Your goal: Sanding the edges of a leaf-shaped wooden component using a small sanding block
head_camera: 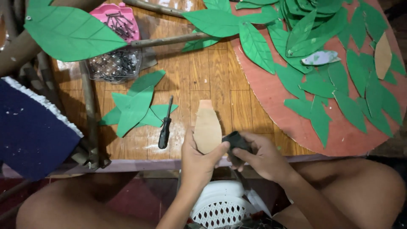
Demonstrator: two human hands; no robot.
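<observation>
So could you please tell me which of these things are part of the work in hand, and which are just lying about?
In hand:
- left hand, holding the brown cardboard leaf
- right hand, gripping a small black tool at the leaf's edge

Lying about:
- black-handled screwdriver
- loose green paper leaves
- pink tray of nails
- clear bag of nails
- round red board covered with green leaves

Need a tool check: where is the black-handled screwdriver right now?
In the head view, the black-handled screwdriver lies on the wooden table, just left of the left hand, beside loose green paper leaves.
</observation>
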